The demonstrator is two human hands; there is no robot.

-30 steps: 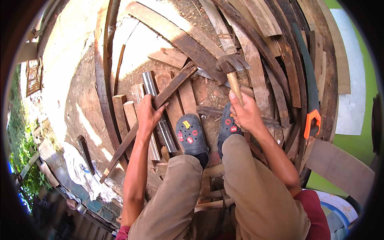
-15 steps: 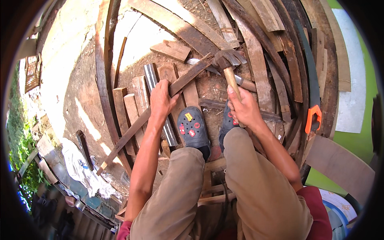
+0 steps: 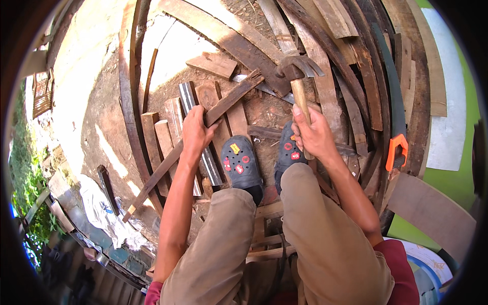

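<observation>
A long wooden slat (image 3: 193, 137) is gripped by the left hand (image 3: 197, 133), fingers wrapped closed round it at about mid-length; the slat is laid diagonally, its upper end (image 3: 252, 81) near the hammer head and its lower end down by the white cloth (image 3: 109, 216) at lower left. A claw hammer (image 3: 299, 76) is held by the right hand (image 3: 314, 133), closed tight on the lower part of the wooden handle, with the metal head raised above and slightly left of the fist, claws pointed right. The hammer head is seen just beside the slat's upper end; whether they are touching cannot be told from this angle. Two dark clogs with coloured badges (image 3: 241, 165) are planted on the dirt ground (image 3: 168, 96) between the hands, below khaki trouser legs (image 3: 315, 239). A shiny metal bar (image 3: 195, 124) is lain under the slat, partly hidden by the left hand, with short wood offcuts (image 3: 157, 134) stacked just beside it to the left. A flat wooden block (image 3: 213, 63) is seen above the slat on the dirt. Long curved-looking planks (image 3: 351, 66) are piled at upper right. A handsaw with an orange handle (image 3: 396, 152) is rested on those planks, well apart from the right hand. A pale sheet (image 3: 450, 101) is laid on green ground at far right.
</observation>
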